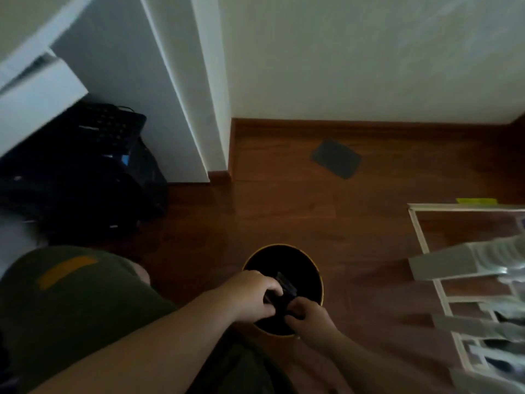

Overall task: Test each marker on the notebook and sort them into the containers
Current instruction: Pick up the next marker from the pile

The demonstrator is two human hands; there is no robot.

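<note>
Round black container with thin yellow rim (pixel 316 264), standing on reddish-brown wooden floor (pixel 284 194). Above its mouth, a dark, blurred bundle of markers (pixel 284 285), colours indistinct. Left hand (pixel 252 294) and right hand (pixel 309 317) each close their grip on the bundle.

A round black container with a thin yellow rim (pixel 309 261) stands on the brown wooden floor (pixel 284 206), near and central. Over its opening, the left hand (pixel 251 295) and right hand (pixel 311 317) meet on a dark bundle (pixel 285 287). Far right of it lies a flat dark rectangular pad (pixel 335 158). Far left, black bags (pixel 85 172) sit beside a white wall corner (pixel 199 95). A white-framed clear-panelled rack (pixel 466 268) lies right.
</note>
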